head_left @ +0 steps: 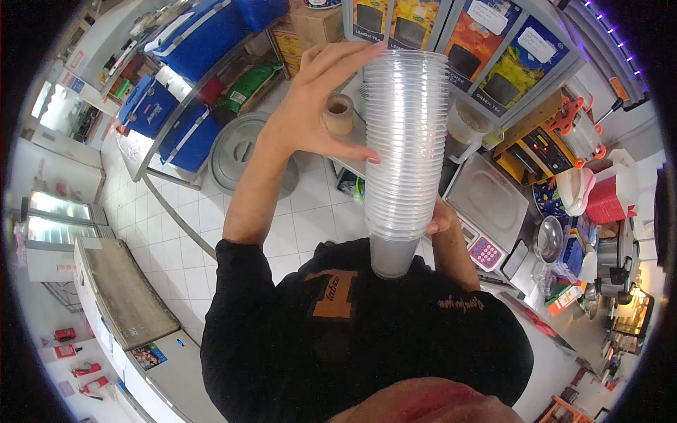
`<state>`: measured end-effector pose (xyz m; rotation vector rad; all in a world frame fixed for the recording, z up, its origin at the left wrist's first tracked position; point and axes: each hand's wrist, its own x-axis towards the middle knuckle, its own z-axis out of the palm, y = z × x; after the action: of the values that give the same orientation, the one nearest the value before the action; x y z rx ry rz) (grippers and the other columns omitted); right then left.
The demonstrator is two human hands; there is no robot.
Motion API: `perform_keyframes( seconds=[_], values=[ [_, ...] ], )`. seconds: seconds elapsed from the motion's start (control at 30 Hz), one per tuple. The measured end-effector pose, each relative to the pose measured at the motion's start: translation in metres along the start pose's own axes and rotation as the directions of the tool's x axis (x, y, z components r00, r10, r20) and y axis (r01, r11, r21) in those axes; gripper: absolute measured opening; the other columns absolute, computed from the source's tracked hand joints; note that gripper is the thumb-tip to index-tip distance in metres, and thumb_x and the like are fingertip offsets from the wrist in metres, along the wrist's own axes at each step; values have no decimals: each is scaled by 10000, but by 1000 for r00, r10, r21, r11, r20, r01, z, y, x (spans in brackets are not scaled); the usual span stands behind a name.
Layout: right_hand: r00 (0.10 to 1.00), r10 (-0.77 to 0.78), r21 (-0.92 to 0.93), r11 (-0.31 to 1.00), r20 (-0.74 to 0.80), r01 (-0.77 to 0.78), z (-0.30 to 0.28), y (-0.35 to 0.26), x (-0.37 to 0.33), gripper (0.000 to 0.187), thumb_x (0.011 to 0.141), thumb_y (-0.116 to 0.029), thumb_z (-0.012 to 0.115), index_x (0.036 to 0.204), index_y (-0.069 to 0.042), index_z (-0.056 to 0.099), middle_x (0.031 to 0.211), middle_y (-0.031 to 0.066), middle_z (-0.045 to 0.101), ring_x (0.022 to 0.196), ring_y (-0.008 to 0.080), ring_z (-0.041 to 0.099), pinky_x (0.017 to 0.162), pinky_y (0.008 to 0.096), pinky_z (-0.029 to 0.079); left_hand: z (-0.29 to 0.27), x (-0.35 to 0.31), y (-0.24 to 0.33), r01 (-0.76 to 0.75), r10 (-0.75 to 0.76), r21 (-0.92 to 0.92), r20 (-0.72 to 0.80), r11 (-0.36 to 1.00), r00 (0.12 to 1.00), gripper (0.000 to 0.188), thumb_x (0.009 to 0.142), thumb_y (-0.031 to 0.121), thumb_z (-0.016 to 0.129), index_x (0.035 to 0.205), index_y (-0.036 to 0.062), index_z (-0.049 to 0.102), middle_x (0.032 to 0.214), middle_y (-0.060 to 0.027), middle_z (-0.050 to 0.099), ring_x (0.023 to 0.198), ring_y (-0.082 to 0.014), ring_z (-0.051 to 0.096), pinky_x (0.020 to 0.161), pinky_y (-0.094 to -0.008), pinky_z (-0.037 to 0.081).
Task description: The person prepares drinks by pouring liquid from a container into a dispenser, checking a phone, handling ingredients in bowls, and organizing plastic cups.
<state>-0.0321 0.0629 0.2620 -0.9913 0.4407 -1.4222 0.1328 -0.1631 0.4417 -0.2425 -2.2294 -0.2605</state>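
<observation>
A tall stack of clear plastic cups [405,141] stands nearly upright in front of my chest, rims toward the top and the lowest cup tapering down. My left hand [310,102] spans the upper part, thumb pressed to its left side and fingertips reaching its top rim. Partly hidden behind the stack, my right hand [443,216] grips its lower right side; most of those fingers cannot be seen.
A steel scale [486,201] with a keypad is at the right on a counter beside drink dispensers [486,49]. A brown roll [339,113] stands behind my left hand. On the left are a grey lidded bin [236,151], blue cooler boxes [190,137] and a chest freezer [127,292].
</observation>
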Motion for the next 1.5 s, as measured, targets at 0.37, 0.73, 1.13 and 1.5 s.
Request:
perform_keyframes(
  seconds=[0.37, 0.73, 1.13, 1.5],
  values=[
    [998, 41, 23, 999, -38, -40, 2, -2, 4, 1117, 599, -301, 863, 1462, 72, 260, 1419, 220, 454, 1300, 313, 477, 1091, 441, 373, 3, -9, -4, 65, -65, -101, 5, 993, 998, 1149, 423, 506, 889, 1389, 25, 494, 1377, -167, 512, 1244, -335, 490, 1028, -436, 359],
    [999, -20, 7, 1000, -38, 20, -5, 7, 2, 1148, 613, -344, 885, 1471, 67, 241, 1428, 204, 451, 1310, 305, 466, 1097, 441, 363, 3, -15, -5, 80, -81, -40, -4, 996, 997, 1193, 398, 520, 887, 1394, 5, 481, 1402, -169, 508, 1264, -347, 476, 1053, -449, 348],
    [999, 24, 2, 1000, -30, -24, -5, 5, 7, 1167, 601, -337, 873, 1481, 58, 217, 1450, 221, 410, 1334, 318, 437, 1102, 452, 359, 4, -24, 1, 113, -110, -98, 39, 989, 993, 1256, 415, 541, 894, 1461, 66, 387, 1439, -160, 398, 1324, -317, 368, 1077, -475, 200],
    [997, 43, 13, 999, -63, -43, -2, 6, 8, 1163, 591, -287, 843, 1487, 59, 186, 1457, 242, 390, 1341, 334, 430, 1114, 454, 343, 11, -32, 0, 112, -111, -124, 15, 986, 994, 1318, 436, 515, 888, 1494, 9, 286, 1501, -193, 363, 1357, -345, 354, 1078, -481, 230]
  ],
)
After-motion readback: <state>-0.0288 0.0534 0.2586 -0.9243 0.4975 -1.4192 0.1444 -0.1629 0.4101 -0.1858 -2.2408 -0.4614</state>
